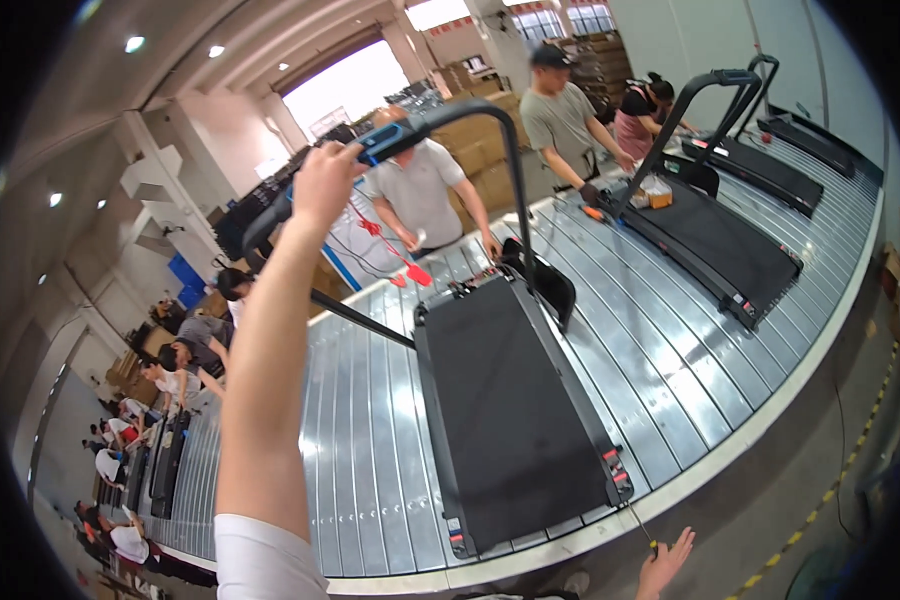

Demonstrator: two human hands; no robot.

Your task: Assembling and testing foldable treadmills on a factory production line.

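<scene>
A black folding treadmill (510, 420) stands on the metal slat conveyor (370, 430) in front of me. My left hand (322, 185) is raised high and grips the treadmill's black handlebar (440, 115) near its blue control section. A red safety key on a cord (415, 272) hangs below the bar. My right hand (663, 562) hangs low at the bottom edge beside the conveyor's rim, fingers spread, holding nothing.
A person in a light shirt (420, 195) stands across the treadmill. Two more people (570, 120) work at a second treadmill (715, 245) to the right, with a third treadmill behind it. Stacked cardboard boxes (480, 150) stand behind. Several people sit far left.
</scene>
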